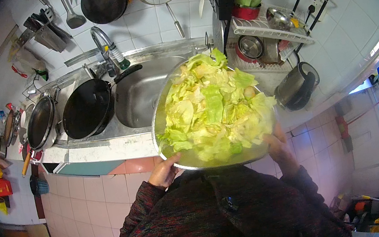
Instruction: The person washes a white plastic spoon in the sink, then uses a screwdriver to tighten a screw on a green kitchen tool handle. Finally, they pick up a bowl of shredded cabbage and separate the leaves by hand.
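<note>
A metal mesh strainer basket heaped with torn lettuce leaves is held up in front of my body. My left hand grips its near left rim, thumb on top. On the opposite side, my right hand holds the right rim; it looks slightly blurred. The basket overlaps the right part of the stainless steel sink and the counter edge. Lettuce covers most of the basket's floor, and the fingers beneath the rim are partly hidden.
Left of the basin rests a black frying pan, its handle reaching over the sink near the faucet. Farther left is another pan. A dish rack and an electric kettle stand on the right. Utensils hang on the tiled wall.
</note>
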Demonstrator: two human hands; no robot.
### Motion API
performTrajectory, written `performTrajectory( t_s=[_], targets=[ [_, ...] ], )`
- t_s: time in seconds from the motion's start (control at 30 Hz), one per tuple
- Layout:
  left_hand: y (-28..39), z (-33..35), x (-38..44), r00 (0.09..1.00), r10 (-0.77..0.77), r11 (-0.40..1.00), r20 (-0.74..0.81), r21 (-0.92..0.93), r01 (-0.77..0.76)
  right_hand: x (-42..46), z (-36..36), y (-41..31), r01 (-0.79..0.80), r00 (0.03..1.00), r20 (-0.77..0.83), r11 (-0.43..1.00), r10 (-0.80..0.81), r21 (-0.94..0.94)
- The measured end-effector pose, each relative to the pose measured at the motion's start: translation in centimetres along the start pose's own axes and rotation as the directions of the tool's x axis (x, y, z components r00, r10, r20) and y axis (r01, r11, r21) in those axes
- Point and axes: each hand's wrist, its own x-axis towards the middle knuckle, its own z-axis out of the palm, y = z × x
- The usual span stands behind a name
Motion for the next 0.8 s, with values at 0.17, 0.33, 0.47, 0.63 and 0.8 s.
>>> performTrajectory(
  t_s=[0.17, 0.33, 0.47, 0.63, 0.8],
  targets=[
    [-0.4, 0.4, -1.0, 0.993, 0.032, 0.997, -0.114, -0.071, -0.04, 0.3, 0.8, -0.4, -0.028, 0.998, 0.054, 0.998, 0.031, -0.056],
    [-0.9, -0.6, -1.2, 0.998, 0.006, 0.999, -0.062, -0.05, -0.009, 1.4, -1.6, -0.7, -0.074, 0.995, 0.038, 0.949, 0.09, -0.308],
    [-0.6, 1.0, -2.2, 0.989, 0.005, 0.997, -0.146, -0.071, -0.015, 4.0, -2.2, -3.3, 0.126, 0.989, 0.002, 0.826, -0.149, -0.55],
    [0.2, 0.8, -2.3, 0.996, -0.028, 0.996, -0.081, 0.084, 0.035, 6.7, 6.0, -7.4, 0.36, 0.928, 0.303, 0.309, -0.216, -0.88],
    [-0.7, 1.4, -2.0, 0.992, 0.087, 0.987, -0.093, 0.141, -0.074, 6.4, 13.0, -5.0, 0.375, 0.926, 0.377, -0.125, 0.008, -0.918]
  ],
)
